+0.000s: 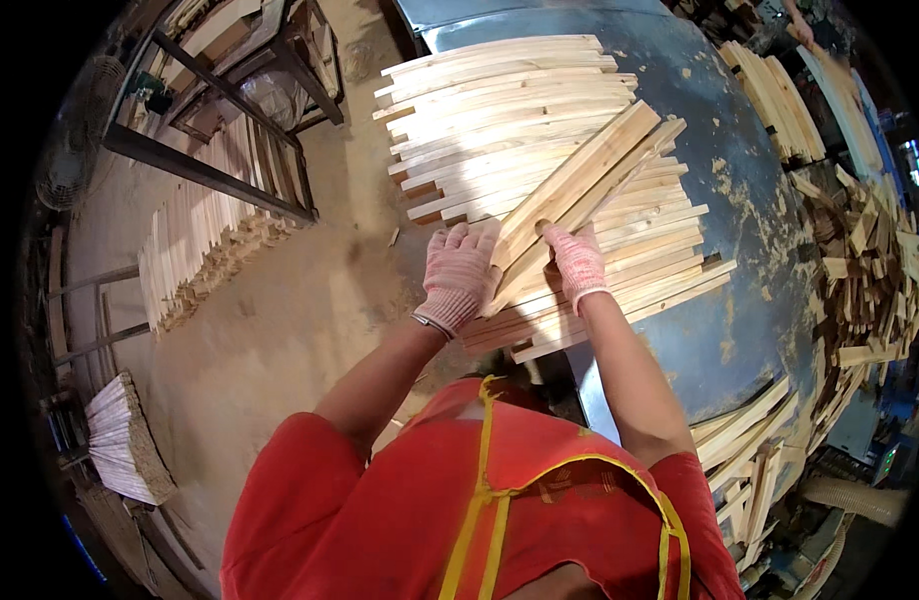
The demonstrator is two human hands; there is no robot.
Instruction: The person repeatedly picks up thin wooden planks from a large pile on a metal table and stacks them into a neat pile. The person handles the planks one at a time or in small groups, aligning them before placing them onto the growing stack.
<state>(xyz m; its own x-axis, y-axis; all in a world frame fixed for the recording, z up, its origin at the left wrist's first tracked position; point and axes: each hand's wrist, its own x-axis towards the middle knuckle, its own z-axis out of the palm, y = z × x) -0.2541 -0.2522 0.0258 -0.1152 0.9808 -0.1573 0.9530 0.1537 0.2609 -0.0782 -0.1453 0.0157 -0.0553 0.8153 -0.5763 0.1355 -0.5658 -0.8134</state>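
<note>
Two pale wooden strips (580, 180) lie slantwise, side by side, over a row of similar strips (520, 130) on a blue-grey metal table (750, 290). My left hand (462, 265), in a pink-and-white knit glove, closes on the near end of the slanted strips. Gloved alike, my right hand (578, 262) grips the edge of the right-hand slanted strip, with its thumb by a dark round spot between the two. The undersides of the strips and some of my fingertips are hidden. The row's strip ends are uneven on both sides.
A long stack of strips (200, 220) stands on the floor at left, beside a dark metal frame (215, 175). Piled wood offcuts (870, 250) lie beyond the table's right edge. More boards (775, 100) are at far right, near another person's arm (800, 22).
</note>
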